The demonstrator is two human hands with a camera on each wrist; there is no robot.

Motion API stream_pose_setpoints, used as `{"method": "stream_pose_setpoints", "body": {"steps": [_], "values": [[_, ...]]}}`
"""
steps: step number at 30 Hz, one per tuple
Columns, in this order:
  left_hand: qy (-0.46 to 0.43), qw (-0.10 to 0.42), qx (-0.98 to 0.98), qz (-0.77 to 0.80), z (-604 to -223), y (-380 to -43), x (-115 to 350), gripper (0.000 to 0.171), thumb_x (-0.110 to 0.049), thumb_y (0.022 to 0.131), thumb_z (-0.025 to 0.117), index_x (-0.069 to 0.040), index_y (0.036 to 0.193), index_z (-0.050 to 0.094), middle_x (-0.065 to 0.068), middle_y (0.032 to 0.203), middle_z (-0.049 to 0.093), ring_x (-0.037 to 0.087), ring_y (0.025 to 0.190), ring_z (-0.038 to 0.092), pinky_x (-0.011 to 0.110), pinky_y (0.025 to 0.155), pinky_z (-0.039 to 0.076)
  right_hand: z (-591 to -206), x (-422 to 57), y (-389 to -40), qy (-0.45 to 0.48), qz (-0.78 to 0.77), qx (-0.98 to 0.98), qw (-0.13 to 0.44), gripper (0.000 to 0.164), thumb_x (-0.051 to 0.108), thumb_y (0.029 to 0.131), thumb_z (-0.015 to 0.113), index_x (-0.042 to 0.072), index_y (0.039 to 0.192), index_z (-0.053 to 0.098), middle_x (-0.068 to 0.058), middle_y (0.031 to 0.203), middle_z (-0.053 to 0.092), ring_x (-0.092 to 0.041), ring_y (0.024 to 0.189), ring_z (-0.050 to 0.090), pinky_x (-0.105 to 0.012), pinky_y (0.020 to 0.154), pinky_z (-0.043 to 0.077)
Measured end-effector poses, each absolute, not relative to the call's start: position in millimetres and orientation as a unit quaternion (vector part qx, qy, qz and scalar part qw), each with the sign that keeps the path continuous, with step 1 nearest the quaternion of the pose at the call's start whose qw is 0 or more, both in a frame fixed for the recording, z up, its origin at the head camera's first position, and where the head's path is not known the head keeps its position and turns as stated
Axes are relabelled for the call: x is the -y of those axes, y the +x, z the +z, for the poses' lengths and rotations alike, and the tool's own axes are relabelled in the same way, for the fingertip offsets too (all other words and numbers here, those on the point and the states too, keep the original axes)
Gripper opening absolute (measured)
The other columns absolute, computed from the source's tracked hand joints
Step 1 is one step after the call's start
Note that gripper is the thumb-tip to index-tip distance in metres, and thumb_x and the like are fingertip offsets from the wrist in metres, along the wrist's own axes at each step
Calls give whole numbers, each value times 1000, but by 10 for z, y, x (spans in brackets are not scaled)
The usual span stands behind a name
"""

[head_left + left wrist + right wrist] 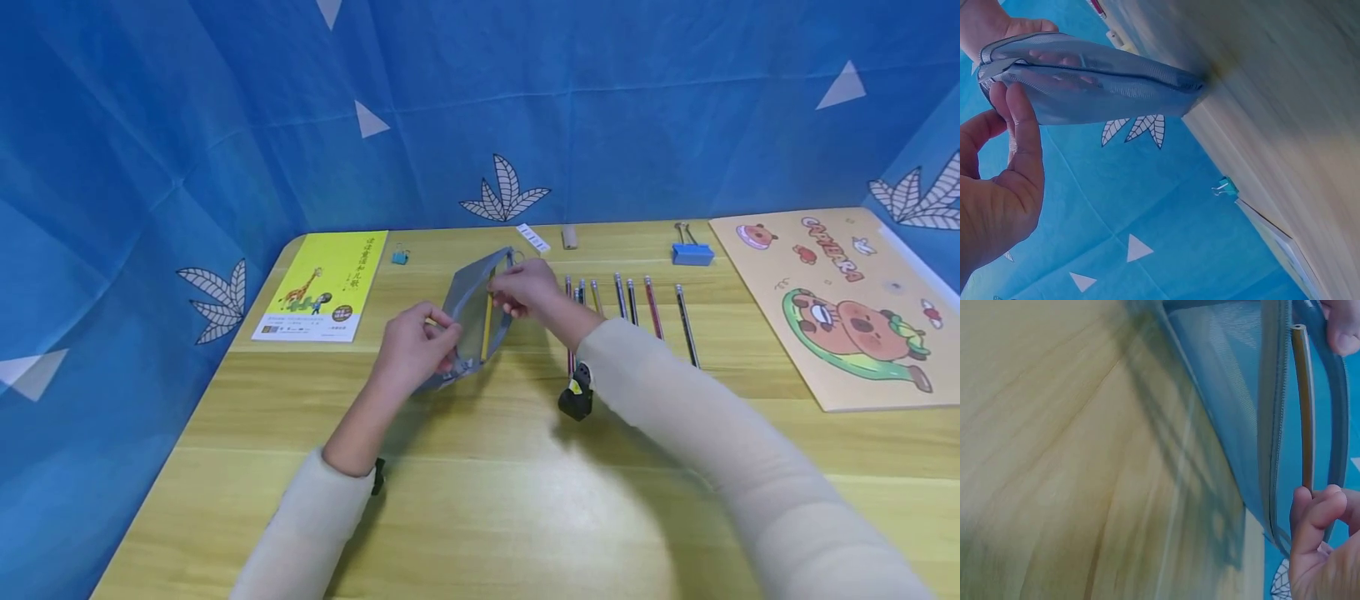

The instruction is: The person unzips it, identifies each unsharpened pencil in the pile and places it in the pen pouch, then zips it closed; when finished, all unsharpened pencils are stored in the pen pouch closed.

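A grey-blue mesh zip pouch (459, 293) is held up over the table with its zipped mouth spread apart. My left hand (415, 348) pinches the pouch's near end by the rim, as the left wrist view also shows at its fingertips. A yellow pencil (487, 329) lies lengthwise within the pouch's opening. My right hand (528, 287) pinches the pencil at its far end, beside the pouch's far corner. In the right wrist view the pencil (1305, 406) runs between the two zipper edges, its flat unsharpened end towards the left hand.
Several pencils (651, 304) lie in a row under and beyond the right forearm. Behind them are an eraser (570, 237), a white patterned block (533, 238) and a blue binder clip (692, 252). A yellow book (330, 283) and small teal clip (401, 256) lie left, a capybara pad (847, 308) right.
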State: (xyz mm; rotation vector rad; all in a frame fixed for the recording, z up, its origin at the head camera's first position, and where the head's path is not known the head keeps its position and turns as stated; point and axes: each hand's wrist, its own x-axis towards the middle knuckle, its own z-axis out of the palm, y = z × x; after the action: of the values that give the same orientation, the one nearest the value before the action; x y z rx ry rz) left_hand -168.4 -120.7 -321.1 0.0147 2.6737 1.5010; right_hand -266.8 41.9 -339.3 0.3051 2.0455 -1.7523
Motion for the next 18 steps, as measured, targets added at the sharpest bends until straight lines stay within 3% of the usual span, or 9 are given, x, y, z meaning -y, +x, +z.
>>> {"method": "stream_pose_setpoints", "body": {"steps": [6, 11, 18], "values": [[11, 36, -864, 503, -3226, -1689, 1186, 12, -17, 82, 58, -7, 83, 52, 10, 60, 57, 20, 48, 56, 31, 47, 50, -3417, -349, -2624, 115, -643, -728, 207, 21, 6, 76, 60, 3, 96, 57, -9, 62, 59, -10, 40, 49, -20, 39, 43], [8, 36, -860, 510, -3233, -1694, 1183, 12, -16, 82, 58, -6, 84, 52, 10, 60, 58, 21, 47, 56, 35, 49, 50, -3416, -341, -2603, 113, -654, -718, 210, 28, 5, 79, 58, 2, 107, 53, -15, 72, 61, -12, 43, 52, -22, 43, 47], [0, 32, -855, 518, -3232, -1697, 1202, 12, -16, 82, 58, -6, 84, 52, 11, 61, 58, 21, 48, 57, 32, 49, 50, -3330, -539, -2564, 76, -656, -720, 213, 28, 12, 78, 62, 3, 104, 58, -15, 74, 61, -13, 42, 51, -21, 40, 44]]}}
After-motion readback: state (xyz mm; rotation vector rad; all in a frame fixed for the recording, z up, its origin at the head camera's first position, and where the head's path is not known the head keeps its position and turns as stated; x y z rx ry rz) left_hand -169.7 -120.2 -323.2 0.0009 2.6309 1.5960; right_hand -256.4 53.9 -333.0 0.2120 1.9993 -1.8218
